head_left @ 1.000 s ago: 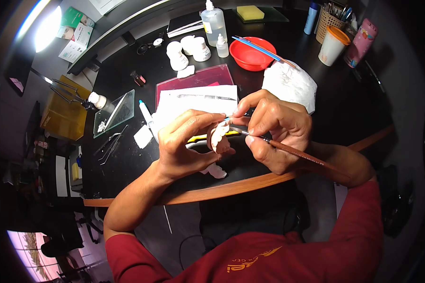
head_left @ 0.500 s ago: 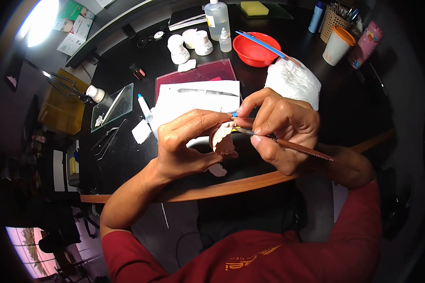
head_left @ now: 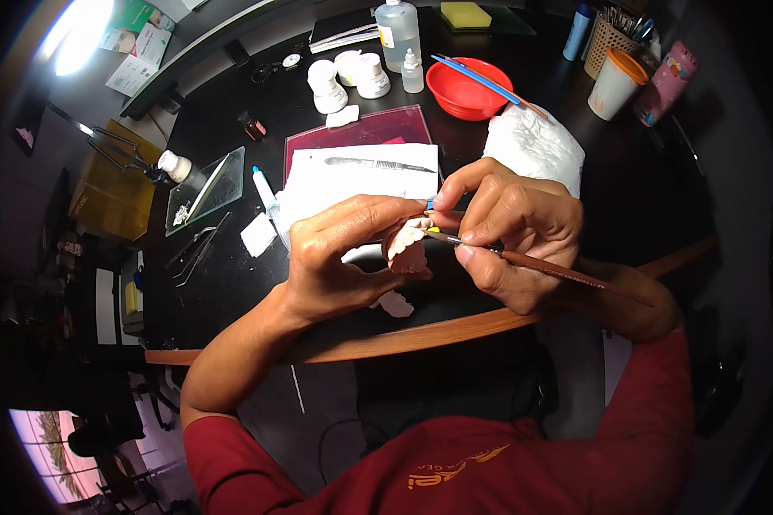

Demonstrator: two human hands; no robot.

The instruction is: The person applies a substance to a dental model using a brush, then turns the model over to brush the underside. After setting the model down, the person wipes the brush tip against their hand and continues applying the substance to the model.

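Note:
A pale dental cast [head_left: 406,251] with a row of teeth is held over the near part of the table by my left hand [head_left: 328,249], fingers along its top and thumb underneath. My right hand [head_left: 524,236] pinches a fine brush [head_left: 563,273] with a brown handle. The brush's dark tip meets the toothed edge of the cast, where a small yellow patch [head_left: 434,230] shows. My right index finger reaches up to a small blue piece [head_left: 430,205] at the back of the cast, close to my left fingertips. My left palm hides the cast's far side.
A scalpel handle [head_left: 378,164] lies on white paper [head_left: 318,180]. Behind stand white jars [head_left: 326,90], a clear bottle [head_left: 397,39] and a red bowl [head_left: 464,99] with brushes across it. Crumpled tissue [head_left: 537,146] sits right; a glass slab [head_left: 202,193] and tweezers [head_left: 199,253] sit left.
The cast has tilted slightly in my left hand, its lower part turned a little. The brush tip stays at the toothed edge, and both hands keep their grip.

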